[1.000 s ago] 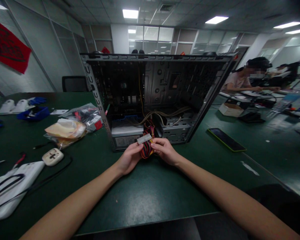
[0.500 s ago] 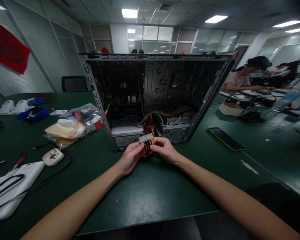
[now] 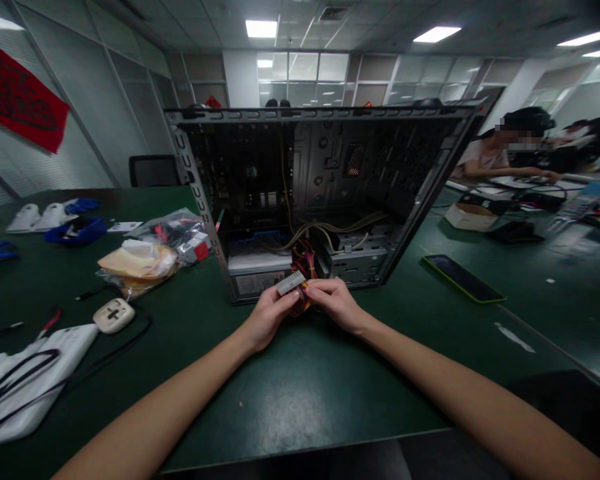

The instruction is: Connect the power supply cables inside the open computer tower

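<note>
An open computer case [image 3: 320,115] stands on the green table in front of me, its inside facing my hands. My left hand [image 3: 269,317] is closed on a pale multi-pin power connector [image 3: 291,283], held just outside the case's lower edge. Coloured wires [image 3: 301,307] run from the connector back to a bundle [image 3: 305,257] inside the case. My right hand [image 3: 337,301] pinches those wires close behind the connector. Left of the bundle, low in the case, sits the power supply [image 3: 255,283]. Grey cables [image 3: 330,230] cross the case above it.
Plastic bags of parts [image 3: 140,263], a white socket block [image 3: 114,315] and a white power strip [image 3: 40,387] with cords lie left. To the right are a phone [image 3: 463,279] and an open carton [image 3: 470,215]. A person [image 3: 500,157] works farther back.
The connector has tilted, its right end rising, and now shows more of its pin face. My hands have shifted only slightly. The whole view has drifted a little.
</note>
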Demonstrator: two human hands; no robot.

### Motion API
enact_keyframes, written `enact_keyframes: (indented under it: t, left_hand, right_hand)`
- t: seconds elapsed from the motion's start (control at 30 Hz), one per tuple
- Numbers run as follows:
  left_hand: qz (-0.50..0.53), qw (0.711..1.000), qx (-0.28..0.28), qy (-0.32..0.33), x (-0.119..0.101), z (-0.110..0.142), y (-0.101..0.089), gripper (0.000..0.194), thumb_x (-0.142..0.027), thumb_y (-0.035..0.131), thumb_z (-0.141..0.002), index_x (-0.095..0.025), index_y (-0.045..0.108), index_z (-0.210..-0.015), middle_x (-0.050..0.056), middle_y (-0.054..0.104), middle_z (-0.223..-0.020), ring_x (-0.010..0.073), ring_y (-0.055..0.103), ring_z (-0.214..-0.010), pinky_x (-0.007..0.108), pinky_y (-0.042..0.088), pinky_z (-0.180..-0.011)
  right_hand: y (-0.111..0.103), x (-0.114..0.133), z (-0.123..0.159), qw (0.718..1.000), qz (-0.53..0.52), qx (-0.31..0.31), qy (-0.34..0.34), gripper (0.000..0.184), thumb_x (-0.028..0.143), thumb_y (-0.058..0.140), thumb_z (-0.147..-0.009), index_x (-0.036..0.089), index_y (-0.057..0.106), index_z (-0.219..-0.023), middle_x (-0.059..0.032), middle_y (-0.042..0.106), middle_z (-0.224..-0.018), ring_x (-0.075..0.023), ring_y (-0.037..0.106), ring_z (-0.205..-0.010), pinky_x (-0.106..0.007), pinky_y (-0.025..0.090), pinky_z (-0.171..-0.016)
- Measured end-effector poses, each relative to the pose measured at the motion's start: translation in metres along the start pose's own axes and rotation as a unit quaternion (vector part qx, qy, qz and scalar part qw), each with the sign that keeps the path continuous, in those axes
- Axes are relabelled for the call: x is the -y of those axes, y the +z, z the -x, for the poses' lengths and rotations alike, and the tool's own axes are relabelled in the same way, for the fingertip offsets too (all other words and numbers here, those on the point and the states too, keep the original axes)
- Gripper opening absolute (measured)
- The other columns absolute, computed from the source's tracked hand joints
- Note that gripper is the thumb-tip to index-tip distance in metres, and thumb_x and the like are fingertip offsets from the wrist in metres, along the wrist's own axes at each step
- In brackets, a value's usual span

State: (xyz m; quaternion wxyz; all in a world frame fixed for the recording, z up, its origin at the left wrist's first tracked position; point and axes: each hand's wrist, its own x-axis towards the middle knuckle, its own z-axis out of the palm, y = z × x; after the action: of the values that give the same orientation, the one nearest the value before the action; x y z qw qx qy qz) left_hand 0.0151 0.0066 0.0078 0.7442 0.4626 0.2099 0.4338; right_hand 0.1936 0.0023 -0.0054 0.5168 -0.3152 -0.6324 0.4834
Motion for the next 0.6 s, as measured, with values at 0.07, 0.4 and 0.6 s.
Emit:
enact_keyframes:
  t: [0.07,0.4,0.6]
  left_hand:
    - [0.017,1.000,0.000,-0.006,-0.001,0.000,0.001,0.039,-0.033,0.086,-0.076,-0.016,0.076,-0.109,0.008,0.074,-0.104,0.0219,0.065,-0.100,0.030,0.046,-0.093]
    - [-0.010,1.000,-0.017,0.013,0.005,0.001,0.002,0.041,-0.036,0.085,-0.078,-0.014,0.073,-0.111,0.009,0.073,-0.103,0.0189,0.064,-0.091,0.028,0.048,-0.083]
    - [-0.070,0.996,-0.028,0.044,0.008,0.000,-0.001,0.044,-0.041,0.081,-0.082,-0.013,0.071,-0.114,0.011,0.074,-0.106,0.0214,0.065,-0.095,0.031,0.050,-0.086]
  right_hand:
    - [0.002,0.001,0.000,1.000,0.016,-0.019,-0.011,0.042,0.052,0.069,-0.089,0.014,0.068,-0.071,-0.0018,0.057,-0.070,-0.0134,0.049,-0.065,-0.025,0.039,-0.060]
    - [0.009,0.016,0.005,0.909,0.305,-0.056,-0.276,0.015,0.019,0.055,-0.098,0.016,0.066,-0.088,-0.0078,0.068,-0.084,-0.0167,0.063,-0.075,-0.029,0.051,-0.072]
    - [0.007,0.014,0.004,0.888,0.342,-0.016,-0.308,0.010,0.017,0.055,-0.098,0.017,0.063,-0.092,-0.0070,0.066,-0.085,-0.0170,0.063,-0.078,-0.029,0.053,-0.073]
